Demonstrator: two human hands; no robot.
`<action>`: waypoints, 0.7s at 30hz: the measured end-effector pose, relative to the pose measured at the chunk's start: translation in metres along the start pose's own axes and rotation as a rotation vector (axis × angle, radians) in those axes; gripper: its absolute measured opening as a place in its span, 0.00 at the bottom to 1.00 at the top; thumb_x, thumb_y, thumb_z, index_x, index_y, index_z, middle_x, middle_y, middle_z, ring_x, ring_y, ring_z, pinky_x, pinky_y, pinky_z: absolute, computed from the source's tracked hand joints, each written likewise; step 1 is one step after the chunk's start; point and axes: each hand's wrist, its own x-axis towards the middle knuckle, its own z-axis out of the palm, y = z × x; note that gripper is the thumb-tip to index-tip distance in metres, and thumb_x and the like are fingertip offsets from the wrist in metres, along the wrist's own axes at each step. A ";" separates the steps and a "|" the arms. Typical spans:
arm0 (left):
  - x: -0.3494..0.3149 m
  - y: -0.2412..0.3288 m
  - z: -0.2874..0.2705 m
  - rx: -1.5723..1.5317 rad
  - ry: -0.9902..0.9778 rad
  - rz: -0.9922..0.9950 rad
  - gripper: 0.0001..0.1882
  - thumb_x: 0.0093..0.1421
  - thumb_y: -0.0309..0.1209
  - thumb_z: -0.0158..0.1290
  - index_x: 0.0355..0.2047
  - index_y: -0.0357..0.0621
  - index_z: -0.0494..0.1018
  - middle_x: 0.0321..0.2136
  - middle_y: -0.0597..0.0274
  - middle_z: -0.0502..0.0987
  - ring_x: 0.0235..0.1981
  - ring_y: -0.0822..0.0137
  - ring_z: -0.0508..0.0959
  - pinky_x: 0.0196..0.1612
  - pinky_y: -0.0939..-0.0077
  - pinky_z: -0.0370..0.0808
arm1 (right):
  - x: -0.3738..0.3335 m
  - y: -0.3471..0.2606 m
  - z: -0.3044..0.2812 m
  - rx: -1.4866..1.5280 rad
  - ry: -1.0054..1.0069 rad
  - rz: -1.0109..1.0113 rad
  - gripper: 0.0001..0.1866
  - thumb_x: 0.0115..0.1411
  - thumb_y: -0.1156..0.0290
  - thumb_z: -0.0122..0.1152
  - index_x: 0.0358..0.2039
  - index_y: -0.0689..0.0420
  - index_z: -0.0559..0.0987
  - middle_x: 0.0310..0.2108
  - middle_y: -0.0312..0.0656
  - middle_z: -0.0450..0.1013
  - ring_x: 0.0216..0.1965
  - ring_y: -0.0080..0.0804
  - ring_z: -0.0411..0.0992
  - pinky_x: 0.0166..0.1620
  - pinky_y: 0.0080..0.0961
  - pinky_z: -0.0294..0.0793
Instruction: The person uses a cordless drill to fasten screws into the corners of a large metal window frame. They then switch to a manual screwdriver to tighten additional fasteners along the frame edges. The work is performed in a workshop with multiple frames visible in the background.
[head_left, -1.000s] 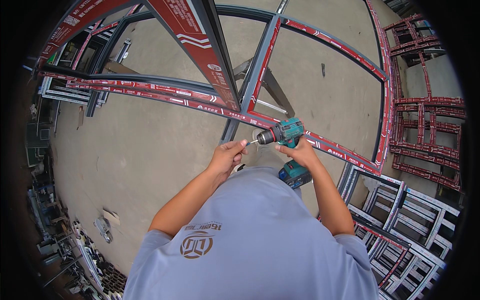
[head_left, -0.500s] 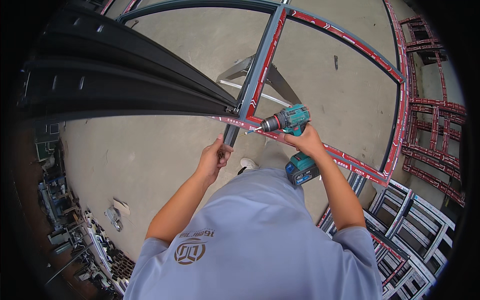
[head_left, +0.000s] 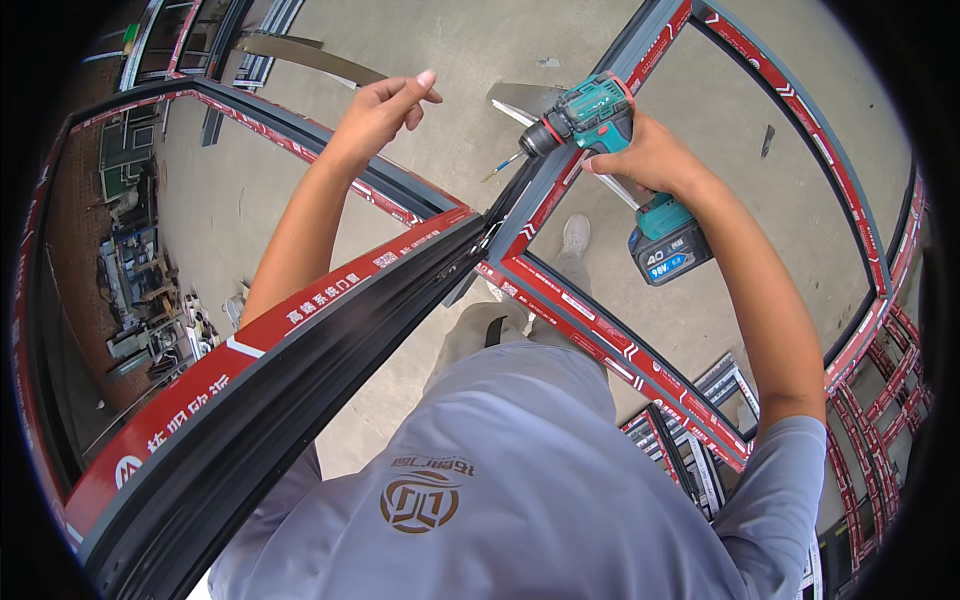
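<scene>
On the battery point(head_left: 665, 240) of the drill point(head_left: 592, 108), white digits stand on black, above more white characters on a blue patch point(head_left: 667, 269). The sash point(head_left: 320, 380) bears a red strip point(head_left: 270, 332) with large white Chinese characters, a square code point(head_left: 386, 260) and, toward its lower end, a round white emblem point(head_left: 128, 470). Red tape point(head_left: 590, 340) on the frame point(head_left: 553, 180) carries white chevrons and print, mostly too small to read. The shirt point(head_left: 560, 450) shows a round brown logo point(head_left: 420, 503) beside brown characters.

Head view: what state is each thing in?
Drill: held, pointing down-left
Drill bit: fitted
Battery: attached to the drill
Left hand: raised, nothing visible in it
Right hand: closed around the drill's grip
Sash: swung open
Frame: partly covered in red film
</scene>
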 end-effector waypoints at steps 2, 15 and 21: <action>0.029 0.000 0.021 0.147 -0.058 0.105 0.38 0.62 0.68 0.55 0.37 0.39 0.84 0.25 0.64 0.77 0.32 0.70 0.76 0.41 0.70 0.73 | 0.027 -0.009 -0.001 -0.103 -0.113 0.045 0.37 0.44 0.50 0.80 0.42 0.70 0.77 0.23 0.47 0.78 0.19 0.33 0.77 0.25 0.31 0.77; 0.074 -0.036 0.117 0.033 -0.294 0.096 0.40 0.47 0.67 0.70 0.36 0.36 0.82 0.25 0.58 0.81 0.27 0.69 0.82 0.33 0.77 0.79 | 0.081 -0.052 -0.010 -0.348 -0.489 0.029 0.27 0.52 0.50 0.75 0.37 0.63 0.83 0.29 0.49 0.81 0.31 0.40 0.80 0.36 0.35 0.79; 0.072 -0.042 0.113 -0.175 -0.392 -0.066 0.25 0.59 0.53 0.66 0.37 0.40 0.81 0.23 0.67 0.77 0.24 0.77 0.74 0.28 0.80 0.71 | 0.090 -0.072 -0.008 -0.432 -0.623 0.170 0.27 0.55 0.48 0.74 0.30 0.64 0.84 0.26 0.46 0.80 0.26 0.34 0.79 0.32 0.31 0.78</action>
